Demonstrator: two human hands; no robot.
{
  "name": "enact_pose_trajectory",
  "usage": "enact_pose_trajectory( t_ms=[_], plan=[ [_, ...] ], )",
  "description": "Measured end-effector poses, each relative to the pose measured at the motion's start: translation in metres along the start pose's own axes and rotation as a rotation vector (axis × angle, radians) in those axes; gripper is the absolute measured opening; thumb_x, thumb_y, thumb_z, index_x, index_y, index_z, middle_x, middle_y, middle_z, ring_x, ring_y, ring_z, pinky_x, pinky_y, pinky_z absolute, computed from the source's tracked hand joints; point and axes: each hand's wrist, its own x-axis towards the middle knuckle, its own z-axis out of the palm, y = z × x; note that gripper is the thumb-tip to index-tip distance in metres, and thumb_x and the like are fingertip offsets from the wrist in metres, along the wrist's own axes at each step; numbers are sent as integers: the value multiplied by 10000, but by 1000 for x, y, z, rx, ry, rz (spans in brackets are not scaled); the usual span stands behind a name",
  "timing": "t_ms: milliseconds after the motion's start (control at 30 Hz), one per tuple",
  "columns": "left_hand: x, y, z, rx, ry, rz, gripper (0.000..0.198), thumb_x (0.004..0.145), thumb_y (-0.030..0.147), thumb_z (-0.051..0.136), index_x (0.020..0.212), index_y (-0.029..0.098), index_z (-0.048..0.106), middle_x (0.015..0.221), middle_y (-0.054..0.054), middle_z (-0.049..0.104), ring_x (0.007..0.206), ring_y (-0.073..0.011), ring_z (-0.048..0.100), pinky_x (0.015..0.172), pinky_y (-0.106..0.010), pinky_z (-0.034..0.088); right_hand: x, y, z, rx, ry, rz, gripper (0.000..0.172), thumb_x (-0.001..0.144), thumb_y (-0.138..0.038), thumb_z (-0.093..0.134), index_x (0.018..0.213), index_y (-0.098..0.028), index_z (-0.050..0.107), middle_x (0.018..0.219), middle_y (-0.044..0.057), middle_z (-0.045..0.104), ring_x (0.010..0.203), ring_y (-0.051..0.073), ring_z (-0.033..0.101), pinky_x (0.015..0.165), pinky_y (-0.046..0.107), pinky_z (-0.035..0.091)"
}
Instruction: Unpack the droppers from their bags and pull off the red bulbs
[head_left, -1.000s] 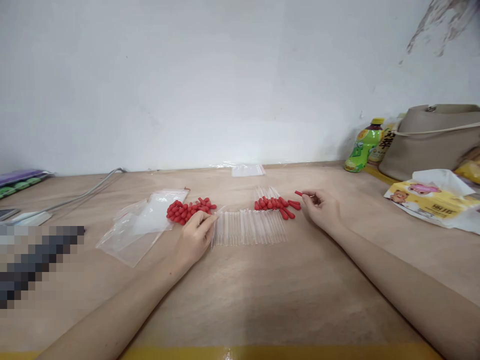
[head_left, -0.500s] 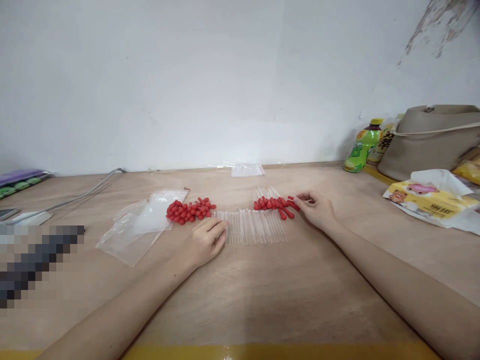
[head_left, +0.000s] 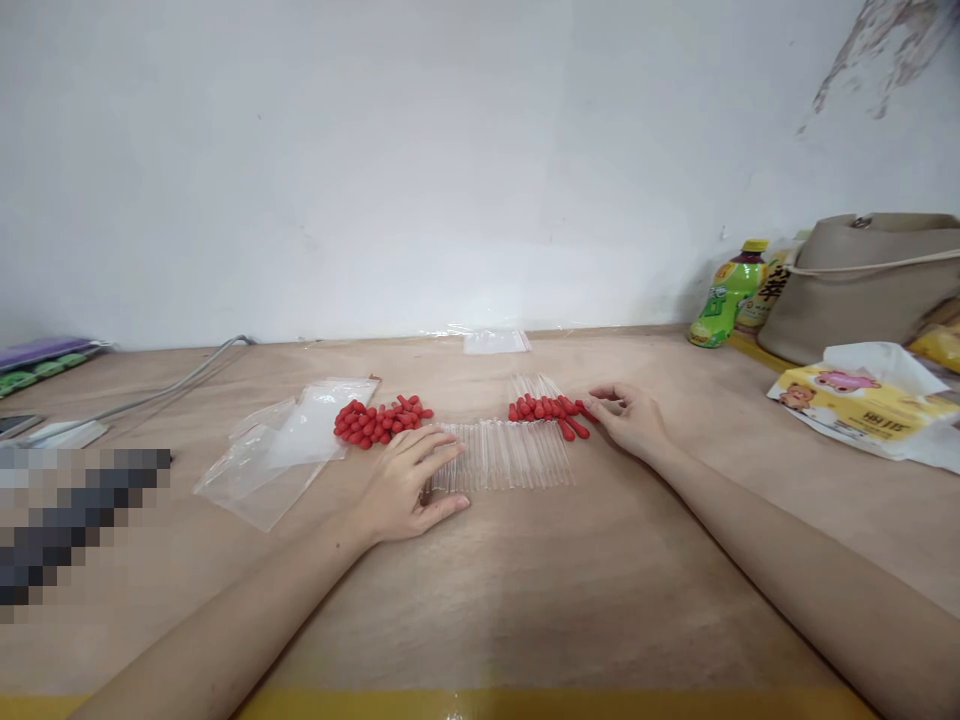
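A row of clear, thin tubes (head_left: pixel 517 455) lies side by side on the table. My left hand (head_left: pixel 412 485) rests at the row's left end, its thumb and fingers spread apart. Behind the tubes runs a line of red rubber bulbs (head_left: pixel 544 408) with more clear tubes (head_left: pixel 534 384) showing behind them. My right hand (head_left: pixel 630 420) pinches a red rubber bulb at the right end of this line, mostly covered by the fingertips. Two red bulbs (head_left: pixel 574 430) stick out toward me beside it. A heap of loose red bulbs (head_left: pixel 379 420) sits left of the tubes.
Clear plastic bags (head_left: pixel 277 450) lie left of the heap, and a small bag (head_left: pixel 495 342) lies by the wall. A grey cable (head_left: pixel 187 378) crosses the left side. At the right stand a green bottle (head_left: pixel 727 298), a beige bag (head_left: pixel 862 285) and a tissue pack (head_left: pixel 862 400).
My left hand has opened, its thumb moving toward me away from the fingers. My right hand has shifted slightly left, bringing its red bulb in against the line.
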Motion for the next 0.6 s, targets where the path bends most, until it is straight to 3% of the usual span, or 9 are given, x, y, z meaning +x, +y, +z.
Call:
enact_pose_trajectory(
  t_ms=[133,267,600],
  plan=[
    [-3,-8,-2,-30,-133,0,578,776,443,563,1269,171,436,1284,-123,477,1234,-282,377,999,-482,337,1,-1,3,-66,-41,-173,247,719,-402,587,848,-208,670,857,48,650,813,192,583,735,325,453],
    [-1,-10,0,-41,-200,-45,637,782,484,541,1310,168,378,1333,-129,423,1275,-287,318,1024,-515,293,1,-4,7,-125,-62,-257,242,711,-402,610,879,-242,678,898,42,634,851,201,565,760,348,436],
    [3,-8,5,-74,-195,-125,655,781,524,520,1319,186,360,1349,-108,405,1292,-276,286,1058,-506,244,0,-11,11,-169,-17,-305,140,776,-315,567,813,-266,693,859,19,655,862,202,545,802,376,355]
  ],
)
